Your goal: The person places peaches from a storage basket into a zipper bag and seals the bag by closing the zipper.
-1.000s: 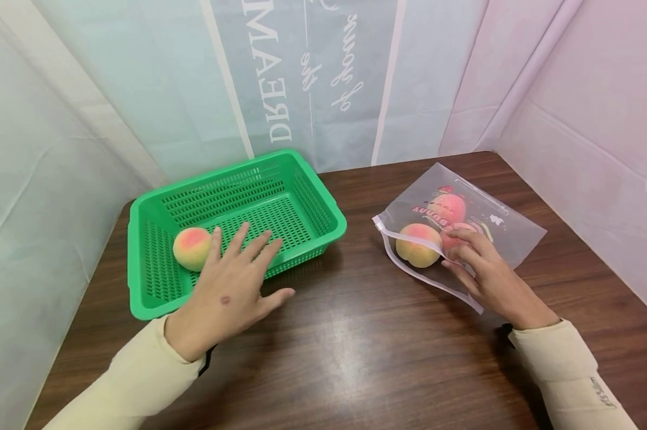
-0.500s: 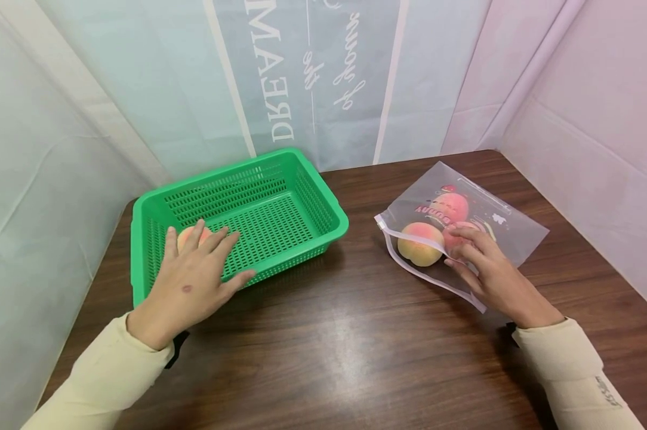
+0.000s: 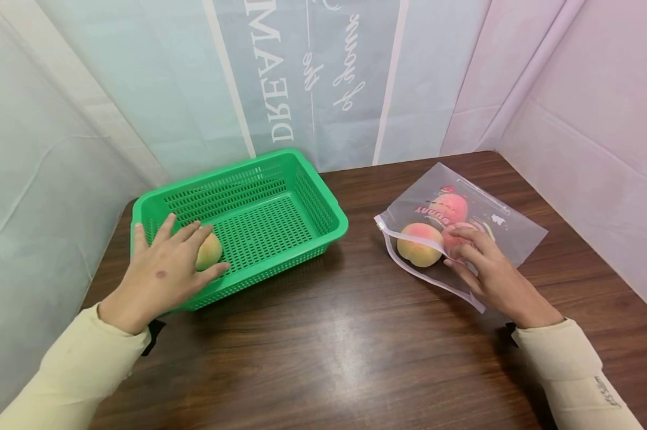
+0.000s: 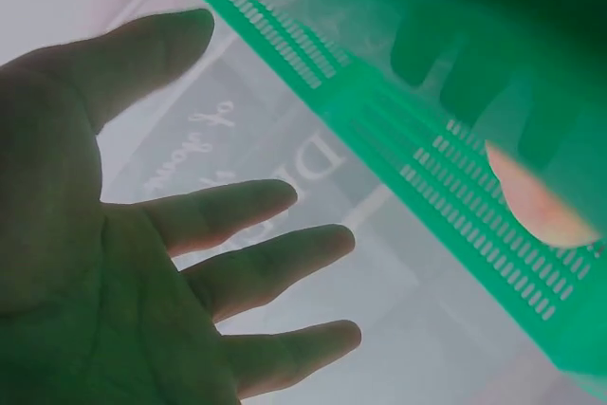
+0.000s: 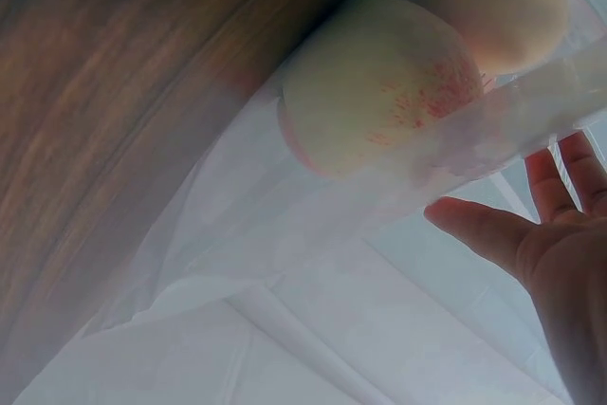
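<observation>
A green plastic basket stands on the left of the table with one peach inside. My left hand is over the basket's near left part, fingers spread and straight, partly covering that peach. In the left wrist view the palm shows bare, and the peach appears beyond the basket wall, apart from the fingers. On the right lies a clear zip bag with printed decoration. Several peaches are in it. My right hand holds the upper lip of its mouth between thumb and fingers.
The dark wooden table runs between the basket and the bag. A pale curtain with mirrored lettering rises behind it, and white cloth hangs on both sides.
My left hand has moved left across the basket. The peach in the basket now shows to the right of the fingers rather than to their left. My right hand and the bag stay put.
</observation>
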`<action>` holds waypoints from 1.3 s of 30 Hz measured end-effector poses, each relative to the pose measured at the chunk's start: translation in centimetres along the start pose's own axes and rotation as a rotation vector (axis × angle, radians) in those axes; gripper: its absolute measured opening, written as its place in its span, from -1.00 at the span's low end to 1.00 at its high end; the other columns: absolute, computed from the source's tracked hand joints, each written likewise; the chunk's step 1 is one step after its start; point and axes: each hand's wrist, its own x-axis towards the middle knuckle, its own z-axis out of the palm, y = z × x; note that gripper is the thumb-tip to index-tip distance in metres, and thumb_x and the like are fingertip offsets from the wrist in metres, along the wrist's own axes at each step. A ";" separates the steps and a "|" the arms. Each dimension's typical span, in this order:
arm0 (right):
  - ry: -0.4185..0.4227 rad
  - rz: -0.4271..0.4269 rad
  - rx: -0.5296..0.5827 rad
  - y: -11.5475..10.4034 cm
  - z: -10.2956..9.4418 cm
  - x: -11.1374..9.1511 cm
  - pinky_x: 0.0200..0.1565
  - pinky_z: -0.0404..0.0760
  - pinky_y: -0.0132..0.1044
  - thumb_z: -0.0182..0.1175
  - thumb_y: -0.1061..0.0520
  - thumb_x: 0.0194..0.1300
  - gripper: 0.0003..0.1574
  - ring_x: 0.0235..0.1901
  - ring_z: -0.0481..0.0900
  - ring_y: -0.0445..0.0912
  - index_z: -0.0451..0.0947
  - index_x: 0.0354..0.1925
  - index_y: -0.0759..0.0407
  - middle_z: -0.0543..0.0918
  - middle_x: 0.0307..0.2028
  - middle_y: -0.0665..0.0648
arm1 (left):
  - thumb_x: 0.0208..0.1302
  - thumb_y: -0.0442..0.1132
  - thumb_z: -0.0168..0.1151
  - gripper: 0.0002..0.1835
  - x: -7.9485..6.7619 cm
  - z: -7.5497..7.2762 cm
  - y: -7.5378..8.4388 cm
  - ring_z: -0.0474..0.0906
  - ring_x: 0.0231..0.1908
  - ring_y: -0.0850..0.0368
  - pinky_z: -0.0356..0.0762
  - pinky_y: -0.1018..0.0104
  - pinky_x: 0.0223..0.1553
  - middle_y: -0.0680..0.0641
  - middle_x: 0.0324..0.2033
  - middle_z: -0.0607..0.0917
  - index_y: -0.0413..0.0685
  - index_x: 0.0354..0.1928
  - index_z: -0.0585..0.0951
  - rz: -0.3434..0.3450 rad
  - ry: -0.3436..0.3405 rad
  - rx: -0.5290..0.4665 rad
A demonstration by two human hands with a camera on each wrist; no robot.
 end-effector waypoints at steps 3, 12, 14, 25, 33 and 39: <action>0.004 0.000 0.000 0.0 0.0 0.0 0.34 0.24 -0.32 0.01 -0.12 0.55 -0.46 0.07 0.46 0.27 0.56 -0.35 0.30 0.55 0.02 0.45 | 0.23 0.17 0.36 -0.20 0.4 -0.1 -0.5 0.04 0.36 -0.61 -0.32 -0.68 0.17 -0.38 0.28 0.46 -0.20 0.36 0.44 -0.012 -0.032 -0.006; 0.003 0.010 -0.007 0.0 0.0 -0.2 0.35 0.22 -0.33 0.00 -0.13 0.55 -0.45 0.08 0.46 0.27 0.56 -0.34 0.30 0.55 0.03 0.45 | 0.22 0.22 0.34 -0.17 0.6 -0.2 -1.4 0.04 0.35 -0.62 -0.30 -0.71 0.12 -0.38 0.29 0.44 -0.19 0.37 0.43 -0.041 -0.101 -0.024; 0.006 0.006 -0.004 0.0 0.1 -0.2 0.35 0.23 -0.32 0.01 -0.13 0.55 -0.45 0.09 0.46 0.25 0.56 -0.34 0.31 0.55 0.03 0.46 | 0.22 0.23 0.34 -0.17 0.6 -0.5 -1.5 0.05 0.35 -0.62 -0.29 -0.72 0.12 -0.38 0.29 0.45 -0.20 0.35 0.44 -0.044 -0.100 -0.026; 0.010 0.018 -0.006 0.0 0.2 -0.5 0.35 0.22 -0.33 0.00 -0.13 0.55 -0.45 0.06 0.46 0.29 0.56 -0.34 0.30 0.55 0.02 0.46 | 0.21 0.26 0.32 -0.14 2.2 -1.2 -3.3 -0.06 0.35 -0.66 -0.41 -0.74 0.06 -0.44 0.32 0.38 -0.19 0.37 0.43 -0.035 -0.264 -0.031; 0.014 0.003 -0.006 0.0 0.1 -0.5 0.34 0.23 -0.34 0.01 -0.12 0.55 -0.45 0.05 0.47 0.31 0.56 -0.34 0.32 0.56 0.02 0.47 | 0.13 0.20 0.42 -0.03 3.2 -0.3 -4.7 -0.15 0.35 -0.69 -0.42 -0.76 0.04 -0.50 0.34 0.28 -0.24 0.43 0.31 -0.038 -0.340 -0.049; 0.022 -0.003 -0.001 0.1 0.2 -0.3 0.35 0.23 -0.31 0.02 -0.11 0.55 -0.45 0.04 0.46 0.34 0.56 -0.34 0.33 0.56 0.01 0.47 | 0.13 0.19 0.42 0.05 3.8 0.0 -5.3 -0.19 0.34 -0.72 -0.44 -0.76 0.04 -0.52 0.36 0.23 -0.26 0.49 0.19 -0.053 -0.373 -0.030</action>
